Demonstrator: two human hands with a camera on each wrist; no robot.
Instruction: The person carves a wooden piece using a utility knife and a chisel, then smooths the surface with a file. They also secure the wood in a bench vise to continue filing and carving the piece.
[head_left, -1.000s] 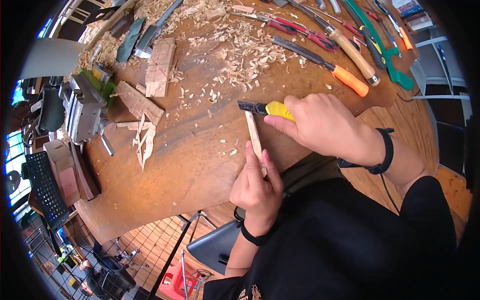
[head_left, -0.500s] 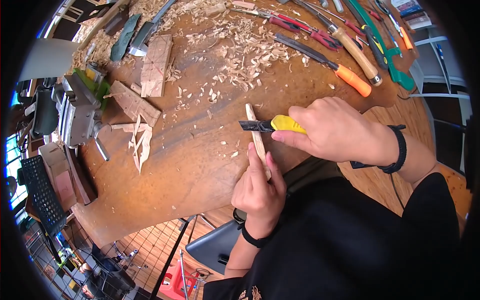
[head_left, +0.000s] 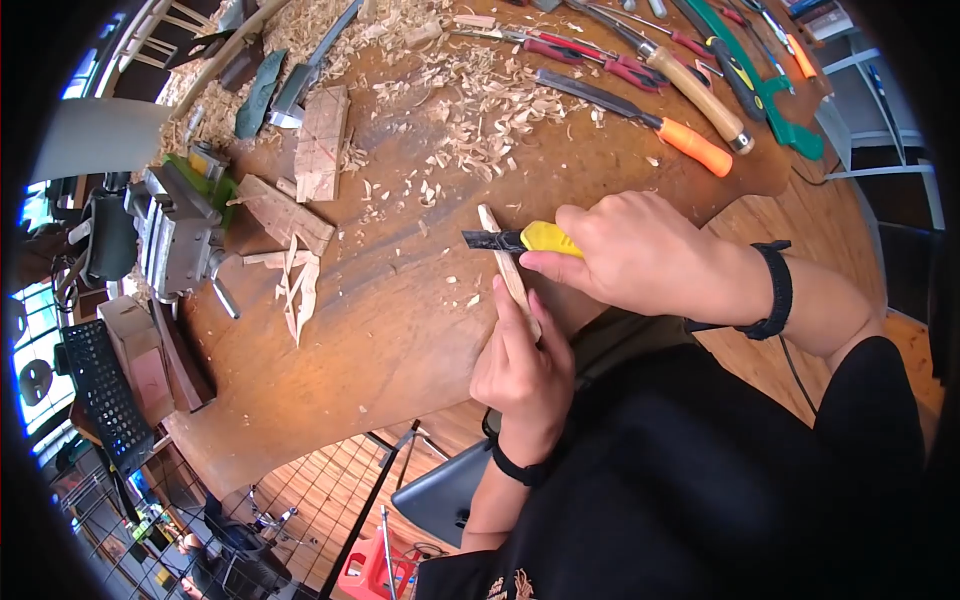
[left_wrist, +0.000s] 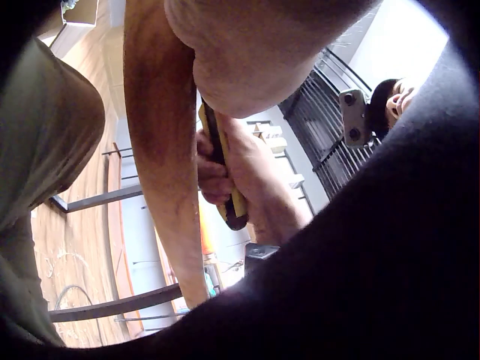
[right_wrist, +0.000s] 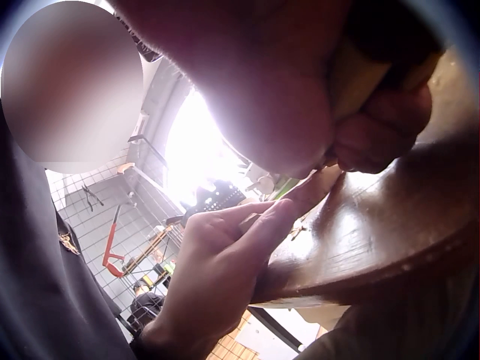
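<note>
A thin whittled wooden stick slants up from my left hand, pinched near its lower end between thumb and fingers. My right hand grips a yellow utility knife by its handle. Its dark blade lies across the stick, a little below the stick's far tip and above the left fingertips. In the right wrist view the left hand holds the stick up to the knife hand. The left wrist view shows the right hand wrapped around the knife.
Wood shavings litter the table. Beyond the right hand lie an orange-handled file, a wooden-handled tool and a green saw. At left stand a vise, wood blocks and thin split pieces.
The knife blade has moved from the stick's far tip down along it, nearer the left hand, and now crosses it. Both hands keep their grips; the view has shifted slightly.
</note>
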